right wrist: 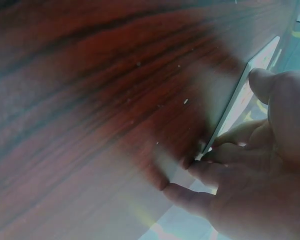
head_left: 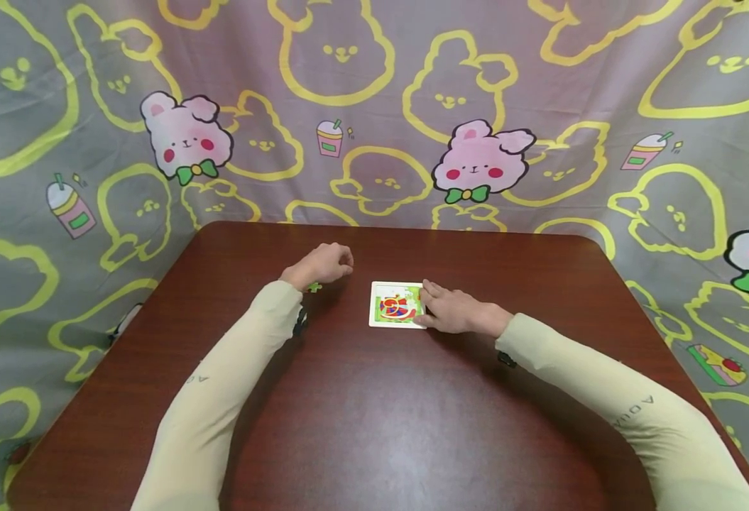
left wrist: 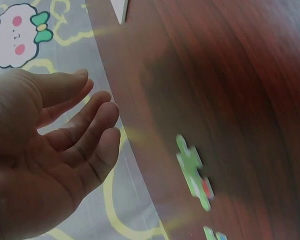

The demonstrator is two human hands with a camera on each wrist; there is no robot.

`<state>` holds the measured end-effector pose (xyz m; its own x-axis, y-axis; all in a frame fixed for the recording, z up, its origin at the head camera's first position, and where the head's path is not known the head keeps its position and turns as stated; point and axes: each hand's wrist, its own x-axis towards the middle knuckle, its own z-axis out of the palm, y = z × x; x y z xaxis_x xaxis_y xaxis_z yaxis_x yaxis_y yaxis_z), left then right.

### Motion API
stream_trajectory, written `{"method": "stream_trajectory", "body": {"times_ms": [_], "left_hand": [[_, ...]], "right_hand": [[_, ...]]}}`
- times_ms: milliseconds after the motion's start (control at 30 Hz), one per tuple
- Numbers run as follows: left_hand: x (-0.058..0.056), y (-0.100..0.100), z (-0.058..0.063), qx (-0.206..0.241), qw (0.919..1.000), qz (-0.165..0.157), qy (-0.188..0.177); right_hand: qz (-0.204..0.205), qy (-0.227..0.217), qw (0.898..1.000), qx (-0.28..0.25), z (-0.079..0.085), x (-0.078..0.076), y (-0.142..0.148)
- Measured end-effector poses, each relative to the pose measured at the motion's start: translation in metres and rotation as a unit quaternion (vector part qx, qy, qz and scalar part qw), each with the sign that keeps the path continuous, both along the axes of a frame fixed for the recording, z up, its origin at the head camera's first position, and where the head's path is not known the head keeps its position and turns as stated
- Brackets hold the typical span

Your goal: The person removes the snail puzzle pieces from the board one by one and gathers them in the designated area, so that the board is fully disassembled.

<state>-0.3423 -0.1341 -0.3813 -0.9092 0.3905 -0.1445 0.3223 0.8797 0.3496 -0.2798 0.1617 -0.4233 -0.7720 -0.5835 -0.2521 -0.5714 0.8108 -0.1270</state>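
A square jigsaw puzzle board (head_left: 397,305) with a white frame lies on the table, showing a red, blue and green picture that is partly filled in. My right hand (head_left: 451,309) rests at its right side. In the right wrist view the thumb (right wrist: 262,85) lies over the board's face, and the other fingers reach down along its edge. To the left, my left hand (head_left: 323,264) hovers over the table with loosely bent fingers and holds nothing. Below it lies a green puzzle piece (left wrist: 192,172) with a red patch.
Another puzzle piece (left wrist: 214,234) is cut off at the lower border of the left wrist view. The brown wooden table (head_left: 374,419) ends at a grey curtain (head_left: 374,121) printed with yellow outlines and rabbit heads.
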Motion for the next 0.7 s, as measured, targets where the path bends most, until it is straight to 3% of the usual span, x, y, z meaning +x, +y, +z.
{"method": "stream_trajectory", "body": {"times_ms": [333, 700], "left_hand": [[0.004, 0.029, -0.004, 0.01, 0.9995, -0.025, 0.017], [0.01, 0.063, -0.007, 0.016, 0.9983, -0.055, 0.01]], "right_hand": [[-0.001, -0.012, 1.0, 0.004, 0.002, -0.001, 0.001], [0.003, 0.001, 1.0, 0.009, 0.001, -0.002, -0.001]]}}
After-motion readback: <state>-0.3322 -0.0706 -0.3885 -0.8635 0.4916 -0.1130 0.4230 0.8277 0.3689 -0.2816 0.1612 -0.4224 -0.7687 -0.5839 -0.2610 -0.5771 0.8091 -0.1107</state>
